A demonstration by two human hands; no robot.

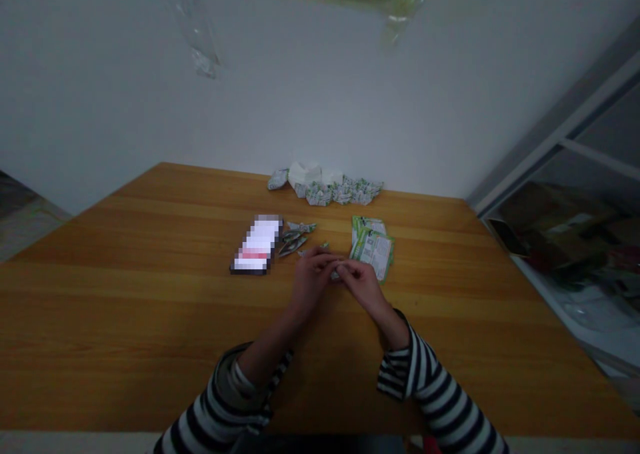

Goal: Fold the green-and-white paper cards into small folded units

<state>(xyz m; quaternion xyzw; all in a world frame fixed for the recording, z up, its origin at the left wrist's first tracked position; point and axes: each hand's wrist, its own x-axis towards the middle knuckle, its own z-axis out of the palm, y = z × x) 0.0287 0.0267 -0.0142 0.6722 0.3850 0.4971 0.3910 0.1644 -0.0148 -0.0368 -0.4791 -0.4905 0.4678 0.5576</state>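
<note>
My left hand (311, 275) and my right hand (361, 283) meet over the middle of the wooden table (150, 294). Both are closed in a pinch on a small piece of green-and-white printed paper (334, 272), mostly hidden between the fingertips. Just right of my right hand lies a small stack of flat printed paper sheets (373, 246). A few small folded paper pieces (296, 236) lie left of my left hand, beside a phone (257, 244) lying flat with its screen lit.
A pile of folded paper pieces (325, 185) sits at the table's far edge against the white wall. A window frame and sill (565, 194) run along the right side. Striped sleeves cover both forearms.
</note>
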